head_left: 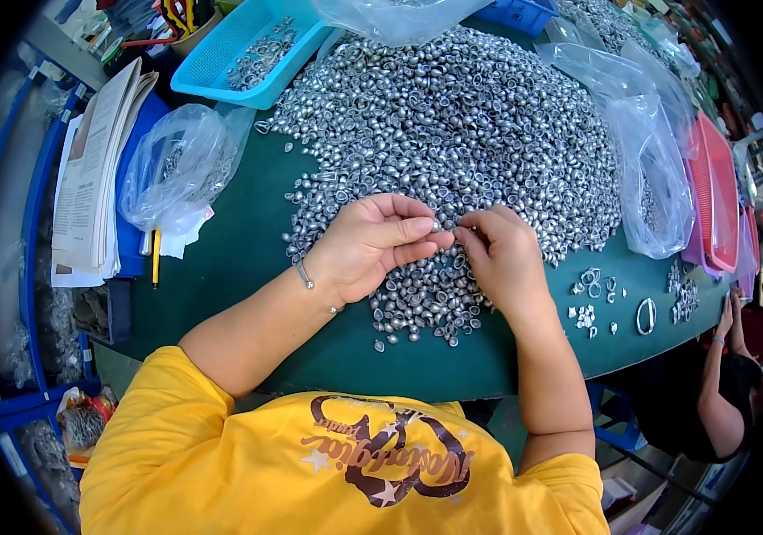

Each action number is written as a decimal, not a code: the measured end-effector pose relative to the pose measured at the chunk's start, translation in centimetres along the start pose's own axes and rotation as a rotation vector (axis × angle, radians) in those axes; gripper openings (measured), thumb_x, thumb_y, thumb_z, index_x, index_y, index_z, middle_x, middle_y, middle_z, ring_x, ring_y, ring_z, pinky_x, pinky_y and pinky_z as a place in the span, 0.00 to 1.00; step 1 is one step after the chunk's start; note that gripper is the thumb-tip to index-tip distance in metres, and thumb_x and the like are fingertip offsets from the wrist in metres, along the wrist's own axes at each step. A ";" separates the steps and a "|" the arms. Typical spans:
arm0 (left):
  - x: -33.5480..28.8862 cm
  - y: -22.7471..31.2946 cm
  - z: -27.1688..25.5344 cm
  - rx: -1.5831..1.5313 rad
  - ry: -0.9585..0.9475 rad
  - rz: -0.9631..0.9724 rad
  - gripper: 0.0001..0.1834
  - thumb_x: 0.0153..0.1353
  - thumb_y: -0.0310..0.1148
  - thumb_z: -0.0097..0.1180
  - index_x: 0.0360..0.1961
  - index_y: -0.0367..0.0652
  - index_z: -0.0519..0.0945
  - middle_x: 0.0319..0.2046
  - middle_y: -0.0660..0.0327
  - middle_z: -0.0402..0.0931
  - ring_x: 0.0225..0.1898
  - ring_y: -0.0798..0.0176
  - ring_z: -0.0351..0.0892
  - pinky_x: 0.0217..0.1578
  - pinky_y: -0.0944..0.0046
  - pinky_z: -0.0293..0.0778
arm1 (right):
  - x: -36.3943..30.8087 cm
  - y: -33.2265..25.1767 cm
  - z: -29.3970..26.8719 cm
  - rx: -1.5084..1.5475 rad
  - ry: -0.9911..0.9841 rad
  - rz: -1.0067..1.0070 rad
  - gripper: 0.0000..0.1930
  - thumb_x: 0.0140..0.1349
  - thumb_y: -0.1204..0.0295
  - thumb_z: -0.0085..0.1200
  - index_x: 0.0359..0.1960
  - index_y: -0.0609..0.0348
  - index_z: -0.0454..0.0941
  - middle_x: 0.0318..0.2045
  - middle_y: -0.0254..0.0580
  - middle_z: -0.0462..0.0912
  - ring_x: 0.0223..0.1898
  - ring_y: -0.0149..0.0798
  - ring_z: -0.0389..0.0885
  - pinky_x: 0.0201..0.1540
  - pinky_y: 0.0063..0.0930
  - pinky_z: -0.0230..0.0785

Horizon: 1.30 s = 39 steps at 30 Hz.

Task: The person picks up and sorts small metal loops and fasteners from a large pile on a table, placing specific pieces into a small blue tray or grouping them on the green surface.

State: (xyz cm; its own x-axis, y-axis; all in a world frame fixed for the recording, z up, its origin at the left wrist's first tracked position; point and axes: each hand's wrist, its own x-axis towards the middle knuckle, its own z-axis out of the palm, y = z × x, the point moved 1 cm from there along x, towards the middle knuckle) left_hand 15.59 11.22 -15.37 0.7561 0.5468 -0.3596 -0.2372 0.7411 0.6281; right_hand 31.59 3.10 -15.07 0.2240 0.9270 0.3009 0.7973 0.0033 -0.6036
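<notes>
A big heap of small silver metal pieces (453,116), rounded and many of them hollow like little cups or rings, covers the middle of the green table. Over its near part, my left hand (381,236) has thumb and index finger pinched together, with what looks like one small silver piece at the tips. Close beside it, my right hand (502,254) pinches with thumb and forefinger almost touching the left fingertips; whatever it holds is too small to make out. Below both hands a smaller cluster of the pieces (426,303) spreads toward me.
A turquoise basket (212,76) holds more pieces at the back left, near a clear plastic bag (181,165) and papers (100,169). On the right lie small sorted groups (586,315), a ring-shaped bangle (646,316), plastic bags (653,178) and a pink basket (716,196). Another person's arm (720,383) is beyond.
</notes>
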 end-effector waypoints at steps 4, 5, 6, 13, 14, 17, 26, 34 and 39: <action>0.0 -0.1 -0.1 -0.025 -0.022 -0.020 0.05 0.58 0.22 0.50 0.36 0.36 0.74 0.33 0.57 0.76 0.38 0.60 0.79 0.36 0.70 0.78 | -0.4 -0.5 -0.2 -0.079 -0.004 0.008 0.02 0.51 0.75 0.54 0.25 0.59 0.77 0.24 0.43 0.73 0.26 0.47 0.75 0.28 0.35 0.68; 0.0 -0.2 -0.2 -0.016 -0.042 -0.029 0.05 0.58 0.22 0.49 0.36 0.37 0.74 0.33 0.57 0.76 0.38 0.60 0.79 0.36 0.70 0.78 | -0.4 -0.4 -0.2 -0.080 -0.005 0.010 0.02 0.51 0.75 0.54 0.25 0.59 0.77 0.24 0.43 0.73 0.26 0.47 0.75 0.28 0.35 0.68; 0.0 -0.2 -0.4 -0.015 -0.041 -0.033 0.05 0.58 0.22 0.49 0.36 0.37 0.74 0.33 0.57 0.76 0.38 0.60 0.79 0.36 0.70 0.78 | -0.4 -0.2 -0.1 -0.007 0.031 -0.028 0.01 0.51 0.77 0.54 0.26 0.59 0.76 0.23 0.43 0.72 0.25 0.46 0.75 0.28 0.33 0.68; 0.0 0.1 -0.6 -0.134 -0.123 -0.012 0.07 0.57 0.25 0.46 0.35 0.37 0.74 0.32 0.57 0.75 0.33 0.62 0.78 0.33 0.68 0.76 | -1.2 1.7 -3.8 1.619 -0.124 0.563 0.05 0.60 0.76 0.43 0.31 0.64 0.71 0.24 0.43 0.75 0.10 0.21 0.56 0.09 0.11 0.42; 0.1 0.2 -0.7 -0.166 -0.117 -0.021 0.08 0.57 0.27 0.45 0.35 0.37 0.74 0.31 0.57 0.74 0.33 0.63 0.76 0.31 0.69 0.74 | -1.4 1.4 -4.1 1.586 -0.106 0.601 0.05 0.60 0.76 0.43 0.31 0.64 0.71 0.23 0.41 0.75 0.10 0.21 0.56 0.09 0.11 0.42; 0.0 0.3 -0.6 -0.226 -0.075 -0.056 0.09 0.57 0.31 0.43 0.33 0.37 0.74 0.26 0.61 0.67 0.27 0.67 0.67 0.23 0.74 0.64 | -3.5 1.8 -4.3 1.363 -0.062 0.690 0.06 0.60 0.74 0.44 0.31 0.64 0.71 0.21 0.39 0.74 0.10 0.21 0.56 0.10 0.12 0.42; -0.3 -0.3 2.1 1.102 0.045 0.275 0.03 0.48 0.25 0.60 0.26 0.39 0.79 0.18 0.71 0.67 0.22 0.78 0.64 0.22 0.77 0.61 | -9.2 0.1 -2.4 -0.100 0.084 0.198 0.06 0.47 0.77 0.59 0.24 0.63 0.74 0.18 0.43 0.72 0.17 0.36 0.69 0.21 0.24 0.63; 0.5 -2.7 1.9 1.639 -0.164 0.728 0.05 0.47 0.28 0.60 0.25 0.40 0.79 0.21 0.60 0.70 0.22 0.61 0.72 0.25 0.65 0.69 | -8.0 1.6 -5.5 1.251 -0.024 0.620 0.03 0.52 0.80 0.54 0.28 0.66 0.75 0.19 0.31 0.73 0.19 0.20 0.66 0.21 0.11 0.57; -0.2 -1.6 2.3 1.280 -0.130 0.433 0.06 0.48 0.26 0.60 0.29 0.38 0.79 0.19 0.66 0.69 0.20 0.73 0.66 0.24 0.74 0.65 | -5.5 0.5 -1.0 -0.022 0.172 0.041 0.05 0.50 0.78 0.56 0.30 0.61 0.78 0.24 0.45 0.79 0.25 0.36 0.79 0.27 0.24 0.69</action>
State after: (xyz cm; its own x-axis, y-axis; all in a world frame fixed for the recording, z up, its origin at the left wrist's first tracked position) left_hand 17.22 9.00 -14.74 0.8348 0.5481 0.0510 0.2057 -0.3965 0.8947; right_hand 31.31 -2.39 -16.23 0.3472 0.8484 0.3994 0.7971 -0.0427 -0.6023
